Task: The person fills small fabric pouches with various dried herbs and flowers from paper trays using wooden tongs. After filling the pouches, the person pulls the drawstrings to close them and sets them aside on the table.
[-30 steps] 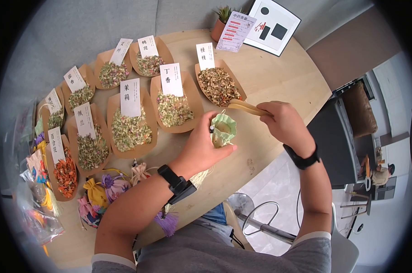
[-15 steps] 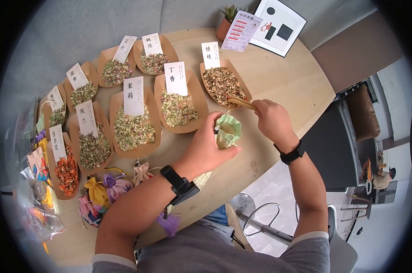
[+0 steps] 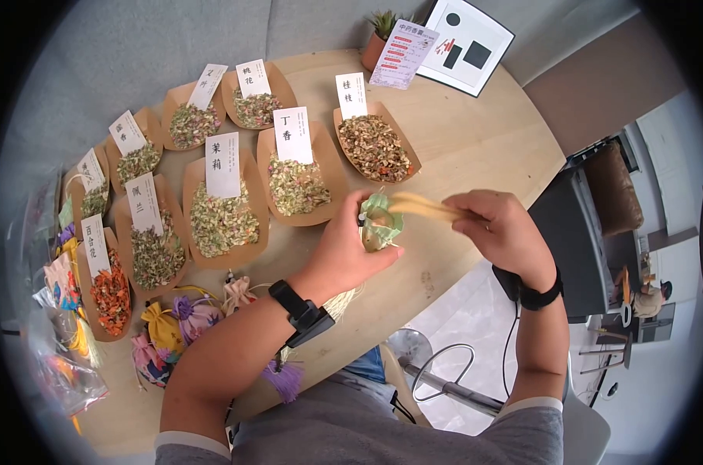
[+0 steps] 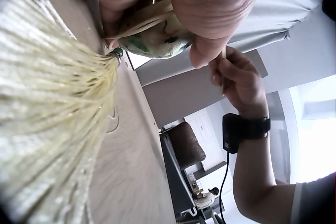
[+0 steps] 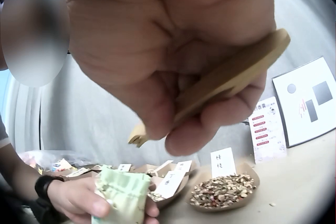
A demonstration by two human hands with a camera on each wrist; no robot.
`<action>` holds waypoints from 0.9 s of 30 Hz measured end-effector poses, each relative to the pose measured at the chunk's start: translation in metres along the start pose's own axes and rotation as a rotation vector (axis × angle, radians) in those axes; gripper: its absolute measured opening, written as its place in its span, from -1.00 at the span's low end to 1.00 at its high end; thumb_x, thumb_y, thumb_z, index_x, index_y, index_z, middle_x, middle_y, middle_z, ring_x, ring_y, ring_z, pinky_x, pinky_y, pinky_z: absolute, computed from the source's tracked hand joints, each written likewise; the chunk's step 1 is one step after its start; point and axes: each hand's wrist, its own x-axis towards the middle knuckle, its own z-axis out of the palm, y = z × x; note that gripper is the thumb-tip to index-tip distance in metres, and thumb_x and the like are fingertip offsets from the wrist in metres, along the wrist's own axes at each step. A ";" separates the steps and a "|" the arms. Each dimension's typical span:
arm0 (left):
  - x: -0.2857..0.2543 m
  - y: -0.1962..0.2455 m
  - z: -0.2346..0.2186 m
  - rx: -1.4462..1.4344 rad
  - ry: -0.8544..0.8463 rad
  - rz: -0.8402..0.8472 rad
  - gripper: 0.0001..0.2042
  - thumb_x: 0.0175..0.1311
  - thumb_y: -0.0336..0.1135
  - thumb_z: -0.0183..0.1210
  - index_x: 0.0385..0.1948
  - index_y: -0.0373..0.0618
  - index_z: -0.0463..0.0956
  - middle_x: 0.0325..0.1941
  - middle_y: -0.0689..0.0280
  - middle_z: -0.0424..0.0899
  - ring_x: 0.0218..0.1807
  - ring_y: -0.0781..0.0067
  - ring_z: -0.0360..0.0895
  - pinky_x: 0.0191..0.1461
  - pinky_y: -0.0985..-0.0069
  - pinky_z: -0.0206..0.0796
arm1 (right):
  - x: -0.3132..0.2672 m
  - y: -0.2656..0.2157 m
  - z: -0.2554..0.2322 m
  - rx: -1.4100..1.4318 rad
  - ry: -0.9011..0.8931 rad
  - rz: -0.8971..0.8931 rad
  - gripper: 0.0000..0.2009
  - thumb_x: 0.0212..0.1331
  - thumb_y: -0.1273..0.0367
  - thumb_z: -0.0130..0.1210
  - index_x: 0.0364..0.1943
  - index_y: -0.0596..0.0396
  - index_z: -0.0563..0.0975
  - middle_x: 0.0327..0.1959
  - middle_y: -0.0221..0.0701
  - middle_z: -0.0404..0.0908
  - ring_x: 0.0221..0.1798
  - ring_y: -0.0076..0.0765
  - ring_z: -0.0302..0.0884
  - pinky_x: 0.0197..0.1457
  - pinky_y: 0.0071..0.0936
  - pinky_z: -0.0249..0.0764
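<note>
My left hand grips a small light green drawstring pouch, its mouth turned up and spread wide. A pale tassel hangs beneath it in the left wrist view. In my right hand I pinch a pair of wooden tongs, tips over the pouch's mouth and slightly blurred. My right wrist view shows the tongs between thumb and fingers, above the green pouch. Just beyond the pouch is a brown paper tray of chopped brownish herbs with a white label card.
Several more paper trays of dried herbs, each with a card, fill the left of the table. Colourful pouches lie by my left forearm. At the back stand a potted plant, a printed card and a framed picture.
My right hand has lifted the tongs out of the brown herb tray and brought them back over the pouch. The left hand keeps holding the pouch in nearly the same place.
</note>
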 end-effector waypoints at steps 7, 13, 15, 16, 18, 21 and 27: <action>0.000 -0.005 0.000 0.032 -0.006 0.011 -0.18 0.07 -0.24 0.49 0.30 -0.28 0.14 0.18 0.10 0.47 0.20 0.34 0.48 0.28 0.37 0.36 | 0.040 0.059 0.034 -0.355 0.213 -0.002 -0.82 0.12 0.53 0.17 -0.17 0.17 0.65 -0.31 -0.17 0.66 -0.25 0.05 0.61 -0.16 -0.14 0.51; 0.000 -0.004 0.000 0.008 -0.003 0.018 -0.19 0.07 -0.25 0.49 0.30 -0.27 0.15 0.17 0.10 0.48 0.20 0.34 0.48 0.28 0.37 0.36 | 0.059 0.079 0.053 -0.417 0.176 0.027 -0.88 0.14 0.54 0.14 -0.25 0.16 0.63 -0.31 -0.19 0.66 -0.26 0.06 0.61 -0.17 -0.11 0.51; 0.000 -0.005 0.000 0.014 0.000 0.026 -0.19 0.07 -0.25 0.49 0.30 -0.27 0.15 0.17 0.10 0.48 0.20 0.34 0.48 0.27 0.37 0.36 | 0.060 0.077 0.052 -0.416 0.188 0.033 -0.89 0.14 0.54 0.13 -0.27 0.17 0.63 -0.31 -0.19 0.66 -0.26 0.07 0.60 -0.18 -0.10 0.51; 0.000 -0.006 0.000 0.019 0.002 0.034 -0.19 0.07 -0.25 0.49 0.30 -0.26 0.15 0.16 0.10 0.49 0.20 0.33 0.49 0.27 0.37 0.37 | 0.058 0.073 0.048 -0.379 0.208 0.028 -0.88 0.13 0.54 0.14 -0.25 0.18 0.63 -0.30 -0.17 0.66 -0.26 0.08 0.61 -0.18 -0.10 0.51; 0.000 -0.006 0.000 0.019 0.004 0.034 -0.19 0.07 -0.25 0.49 0.30 -0.26 0.15 0.16 0.10 0.49 0.19 0.33 0.49 0.27 0.36 0.37 | 0.051 0.063 0.040 -0.342 0.229 0.024 -0.86 0.13 0.55 0.14 -0.24 0.19 0.64 -0.29 -0.15 0.67 -0.26 0.08 0.61 -0.18 -0.11 0.52; -0.001 -0.005 0.001 0.008 0.006 0.031 -0.20 0.07 -0.26 0.49 0.30 -0.25 0.15 0.16 0.10 0.50 0.19 0.33 0.50 0.27 0.36 0.37 | 0.036 0.042 0.021 -0.169 0.228 0.041 -0.82 0.10 0.56 0.18 -0.18 0.21 0.65 -0.30 -0.12 0.68 -0.28 0.04 0.63 -0.18 -0.21 0.53; -0.001 -0.005 0.001 0.005 0.000 0.015 -0.19 0.07 -0.27 0.49 0.31 -0.26 0.14 0.18 0.11 0.48 0.20 0.34 0.49 0.27 0.36 0.37 | 0.002 0.004 -0.010 0.090 -0.093 0.048 -0.73 0.05 0.64 0.24 -0.11 0.23 0.66 -0.33 -0.17 0.69 -0.33 -0.21 0.64 -0.19 -0.37 0.52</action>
